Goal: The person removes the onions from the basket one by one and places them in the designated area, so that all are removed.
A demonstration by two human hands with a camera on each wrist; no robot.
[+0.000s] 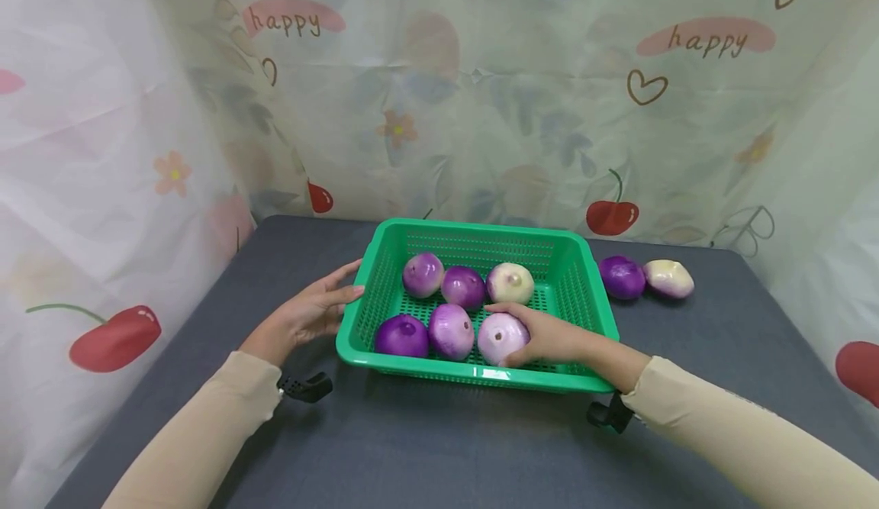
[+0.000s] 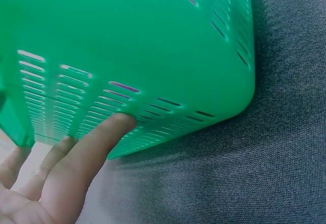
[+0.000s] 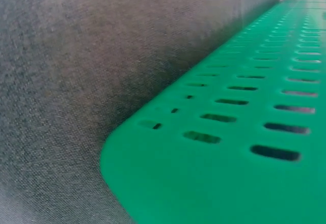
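While the left hand (image 1: pixel 309 312) rests flat-fingered against the green basket (image 1: pixel 575 261), the right hand (image 1: pixel 549 339) cups a pale onion (image 1: pixel 499 335) at the basket's near right corner.

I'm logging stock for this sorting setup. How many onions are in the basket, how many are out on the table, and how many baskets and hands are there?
Onions in the green basket: 6, one under the right hand
Onions on the table: 2, right of the basket
Green baskets: 1, left hand at its side
Hands: 2
Total: 11
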